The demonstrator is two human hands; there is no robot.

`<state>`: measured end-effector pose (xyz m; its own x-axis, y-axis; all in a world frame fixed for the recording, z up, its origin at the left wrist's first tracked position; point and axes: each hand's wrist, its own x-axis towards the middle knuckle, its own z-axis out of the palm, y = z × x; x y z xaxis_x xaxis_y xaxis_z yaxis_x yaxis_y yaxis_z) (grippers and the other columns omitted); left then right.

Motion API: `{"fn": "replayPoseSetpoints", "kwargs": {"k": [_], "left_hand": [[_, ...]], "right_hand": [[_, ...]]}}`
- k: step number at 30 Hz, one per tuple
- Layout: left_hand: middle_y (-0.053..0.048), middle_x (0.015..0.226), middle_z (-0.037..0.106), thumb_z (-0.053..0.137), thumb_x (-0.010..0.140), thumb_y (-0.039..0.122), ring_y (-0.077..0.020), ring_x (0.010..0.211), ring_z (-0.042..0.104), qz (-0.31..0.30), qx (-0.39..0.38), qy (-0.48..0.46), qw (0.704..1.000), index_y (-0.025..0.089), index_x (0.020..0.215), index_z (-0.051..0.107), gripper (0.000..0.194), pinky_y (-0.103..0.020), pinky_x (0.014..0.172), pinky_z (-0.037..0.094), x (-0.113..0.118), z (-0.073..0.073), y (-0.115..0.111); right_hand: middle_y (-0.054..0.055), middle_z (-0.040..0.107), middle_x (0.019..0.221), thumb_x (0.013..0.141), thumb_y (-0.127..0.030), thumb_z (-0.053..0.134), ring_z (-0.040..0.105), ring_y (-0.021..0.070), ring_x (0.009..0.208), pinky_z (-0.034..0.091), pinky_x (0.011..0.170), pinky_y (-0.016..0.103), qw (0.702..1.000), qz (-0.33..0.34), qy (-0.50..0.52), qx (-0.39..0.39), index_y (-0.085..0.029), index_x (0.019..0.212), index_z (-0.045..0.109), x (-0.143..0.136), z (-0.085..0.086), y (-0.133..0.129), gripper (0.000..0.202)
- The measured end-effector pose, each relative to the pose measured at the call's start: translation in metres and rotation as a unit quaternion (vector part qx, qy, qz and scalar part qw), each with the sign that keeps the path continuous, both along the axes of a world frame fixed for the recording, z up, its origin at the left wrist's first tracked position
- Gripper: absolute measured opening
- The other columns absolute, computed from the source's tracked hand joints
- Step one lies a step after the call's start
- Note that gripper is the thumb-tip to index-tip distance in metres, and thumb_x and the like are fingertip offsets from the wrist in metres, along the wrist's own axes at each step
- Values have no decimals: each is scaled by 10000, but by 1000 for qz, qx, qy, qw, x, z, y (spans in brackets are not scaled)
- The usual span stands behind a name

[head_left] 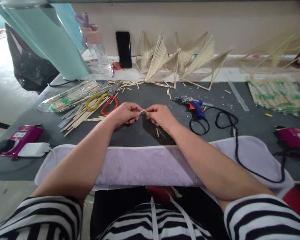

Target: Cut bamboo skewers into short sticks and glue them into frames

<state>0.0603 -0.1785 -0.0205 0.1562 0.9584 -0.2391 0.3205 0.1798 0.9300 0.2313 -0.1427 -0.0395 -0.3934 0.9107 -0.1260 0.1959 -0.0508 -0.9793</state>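
Observation:
My left hand [128, 113] and my right hand [158, 115] meet fingertip to fingertip above the dark table. Each pinches a short end of pale wooden stick [143, 111]; the two ends form a small angle at the fingertips. Whether they are one piece or two I cannot tell. To the left lie scissors [107, 100] with one yellow and one red handle, over loose wooden sticks [82, 115]. A blue hot glue gun [195, 106] with an orange trigger rests to the right of my right hand, its black cord trailing right.
Behind stand stick frames [180, 60], a black phone [124, 50] and a water bottle [97, 50]. Bagged sticks lie left [70, 96] and right [275, 95]. Magenta power strips sit left [22, 140] and right [293, 140]. A lilac towel [145, 165] covers the front edge.

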Motion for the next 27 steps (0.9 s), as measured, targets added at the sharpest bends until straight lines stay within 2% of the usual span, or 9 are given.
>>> {"fn": "replayPoseSetpoints", "kwargs": {"k": [22,27], "left_hand": [[19,592,548,619,753,186,-25,390,426,-8,1,-6,1000,139,972,665,228,-145,345,259,0,0,0],[16,600,561,614,752,175,-24,386,431,-5,-2,0,1000,141,968,659,223,-142,341,255,0,1,0]], "right_hand": [[-30,572,519,720,-70,594,394,35,343,280,337,173,1000,3,-4,-4,-125,769,640,0,1,0,86],[-30,594,550,724,-65,583,407,35,341,288,332,164,1000,7,-14,4,-133,863,634,0,-1,2,163]]}}
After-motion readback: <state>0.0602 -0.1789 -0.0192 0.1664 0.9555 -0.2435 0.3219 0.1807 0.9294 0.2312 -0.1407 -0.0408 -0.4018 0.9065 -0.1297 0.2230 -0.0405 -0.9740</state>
